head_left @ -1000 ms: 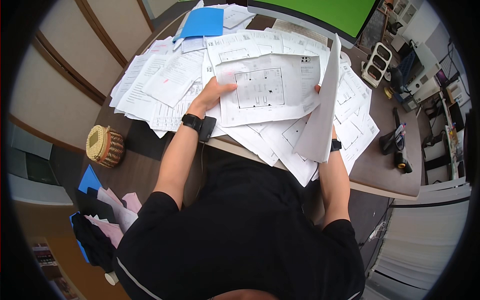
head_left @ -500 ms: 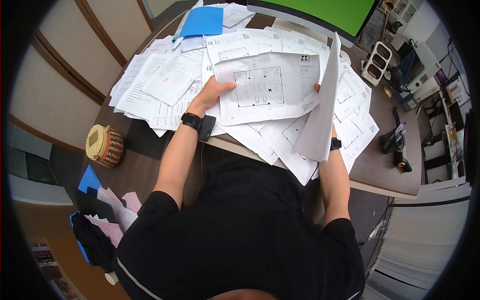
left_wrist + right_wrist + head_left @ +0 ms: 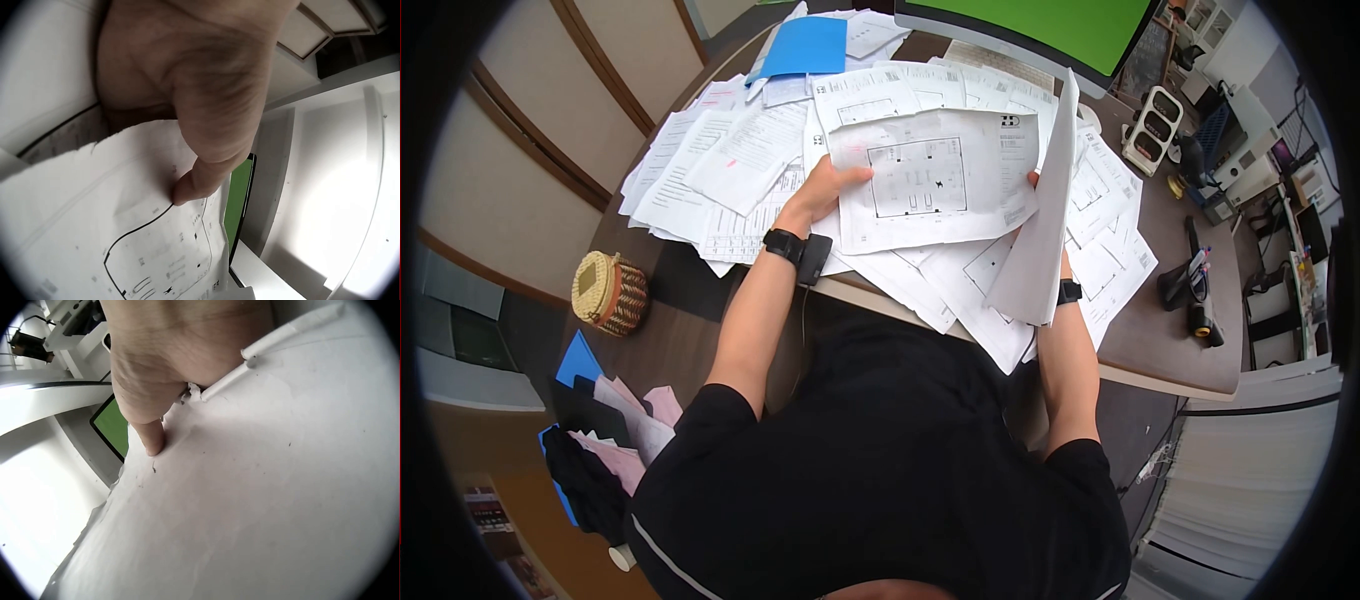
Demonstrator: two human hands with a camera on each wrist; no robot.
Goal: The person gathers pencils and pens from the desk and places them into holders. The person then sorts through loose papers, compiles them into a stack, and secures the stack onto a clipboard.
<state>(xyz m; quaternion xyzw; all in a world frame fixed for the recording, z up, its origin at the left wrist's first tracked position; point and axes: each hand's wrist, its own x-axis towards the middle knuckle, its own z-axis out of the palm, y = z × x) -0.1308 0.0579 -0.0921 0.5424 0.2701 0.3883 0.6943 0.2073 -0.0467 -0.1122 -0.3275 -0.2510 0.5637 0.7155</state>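
Barely shifted: held drawing sheet (image 3: 930,180).
Left hand (image 3: 825,188) pinches its left edge; right hand (image 3: 175,365) clamps the bent page (image 3: 1048,215) beside it.

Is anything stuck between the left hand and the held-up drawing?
Nothing visible is: the left hand grips the drawing by its left edge, thumb on the drawn side. Other papers spread on the desk lie beneath and around it.
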